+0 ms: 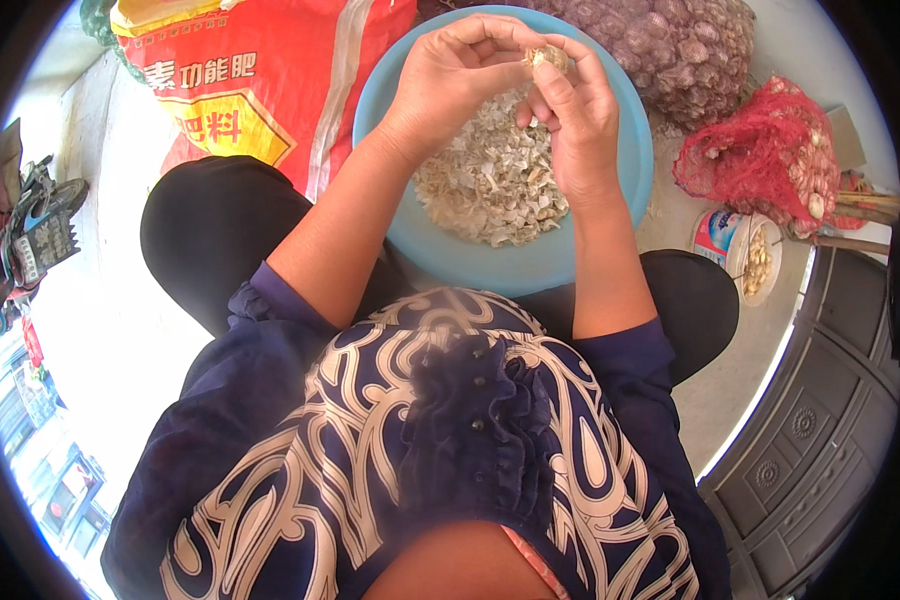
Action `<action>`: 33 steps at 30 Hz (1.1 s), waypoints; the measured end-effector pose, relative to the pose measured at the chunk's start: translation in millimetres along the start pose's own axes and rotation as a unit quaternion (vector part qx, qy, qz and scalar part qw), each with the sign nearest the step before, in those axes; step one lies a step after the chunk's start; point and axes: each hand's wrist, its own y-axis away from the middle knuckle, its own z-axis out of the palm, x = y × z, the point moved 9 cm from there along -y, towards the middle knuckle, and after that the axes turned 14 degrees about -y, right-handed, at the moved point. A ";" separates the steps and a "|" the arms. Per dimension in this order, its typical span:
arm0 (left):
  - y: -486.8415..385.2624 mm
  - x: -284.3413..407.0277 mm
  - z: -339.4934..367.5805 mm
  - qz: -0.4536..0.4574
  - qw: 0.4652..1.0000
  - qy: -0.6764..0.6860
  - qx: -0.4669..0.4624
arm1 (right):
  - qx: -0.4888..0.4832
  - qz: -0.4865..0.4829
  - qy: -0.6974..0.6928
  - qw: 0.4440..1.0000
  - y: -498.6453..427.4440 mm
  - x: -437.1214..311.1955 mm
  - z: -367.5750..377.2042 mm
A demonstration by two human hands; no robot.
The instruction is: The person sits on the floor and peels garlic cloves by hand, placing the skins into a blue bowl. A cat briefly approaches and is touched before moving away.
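Note:
A small garlic bulb is pinched between the thumb and fingers of my right hand, above a round blue plastic basin. From the other side, my left hand grips the bulb's edge with its thumb and fingertips. Part of the bulb is covered by the fingers. Below both hands, dry papery garlic skins lie heaped in the basin, which sits in front of my bent knees.
A red fertilizer sack stands left of the basin. Behind it on the right is a full mesh sack of garlic. Nearby lie a red net bag of garlic and a tipped white bucket holding peeled cloves. A dark panelled door stands at right.

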 end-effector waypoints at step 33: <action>5.2 -30.6 8.4 -0.063 0.995 -0.081 -0.012 | 0.160 0.096 -0.129 0.974 4.1 35.9 -40.2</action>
